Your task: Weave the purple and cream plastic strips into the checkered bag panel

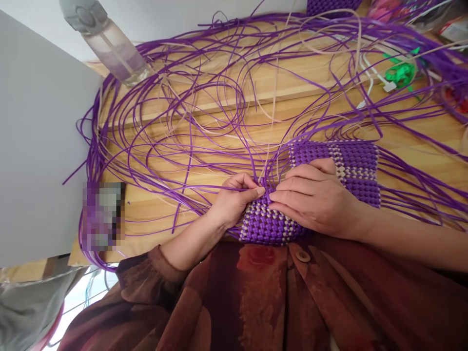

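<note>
A woven panel (263, 228) of purple and cream plastic strands lies at the table's near edge, against the brown clothing. My left hand (236, 197) pinches a purple strand at the panel's upper edge between thumb and forefinger. Close beside it, my right hand (316, 197) has its fingertips pressed together on the weave and a purple strand there. More of the weave, a checked purple section (360, 170), extends behind and to the right of my right hand. Long loose purple strands (190, 156) fan out from the weave to the left, back and right.
A clear bottle with a grey lid (117, 48) stands at the back left. A blurred flat object (104, 214) lies at the left. Green ties (400, 73) and a white cable (369, 80) sit among strands at the back right. A wooden board (226, 100) crosses the table (142, 202).
</note>
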Tool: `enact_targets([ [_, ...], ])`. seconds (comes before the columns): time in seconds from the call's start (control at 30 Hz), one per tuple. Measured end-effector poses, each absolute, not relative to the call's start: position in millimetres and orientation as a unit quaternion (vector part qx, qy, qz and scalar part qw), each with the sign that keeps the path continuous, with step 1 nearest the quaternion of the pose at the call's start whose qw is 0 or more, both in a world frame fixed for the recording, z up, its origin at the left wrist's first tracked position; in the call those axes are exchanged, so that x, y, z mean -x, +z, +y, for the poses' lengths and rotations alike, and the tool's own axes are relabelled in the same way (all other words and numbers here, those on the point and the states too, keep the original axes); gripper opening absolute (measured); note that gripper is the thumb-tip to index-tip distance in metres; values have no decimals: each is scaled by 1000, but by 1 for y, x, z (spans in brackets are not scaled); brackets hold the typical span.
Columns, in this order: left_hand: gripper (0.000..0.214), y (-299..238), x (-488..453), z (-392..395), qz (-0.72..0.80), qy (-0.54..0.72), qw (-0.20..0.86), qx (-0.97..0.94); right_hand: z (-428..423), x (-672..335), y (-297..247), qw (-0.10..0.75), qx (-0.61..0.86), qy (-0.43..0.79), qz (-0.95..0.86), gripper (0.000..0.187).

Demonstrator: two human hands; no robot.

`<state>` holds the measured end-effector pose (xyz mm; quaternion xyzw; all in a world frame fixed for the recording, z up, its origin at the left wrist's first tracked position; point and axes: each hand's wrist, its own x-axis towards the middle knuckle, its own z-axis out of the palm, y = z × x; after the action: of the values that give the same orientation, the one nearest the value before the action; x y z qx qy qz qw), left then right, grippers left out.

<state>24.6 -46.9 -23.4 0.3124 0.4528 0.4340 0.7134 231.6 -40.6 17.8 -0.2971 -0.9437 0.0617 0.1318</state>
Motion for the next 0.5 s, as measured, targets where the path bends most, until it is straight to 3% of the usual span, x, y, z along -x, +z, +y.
enact_targets([
  [0.17, 38, -25, -25, -48, 451, 440, 709, -316, -39, -221, 17, 201, 312, 107, -923, 22],
  [0.37, 30, -26, -24, -50, 434, 447, 711, -327, -52, -226, 42, 121, 350, 316, -873, 13],
  [0.5, 28, -27, -23, -50, 438, 444, 697, -354, -55, -228, 39, 201, 351, 352, -844, 8],
])
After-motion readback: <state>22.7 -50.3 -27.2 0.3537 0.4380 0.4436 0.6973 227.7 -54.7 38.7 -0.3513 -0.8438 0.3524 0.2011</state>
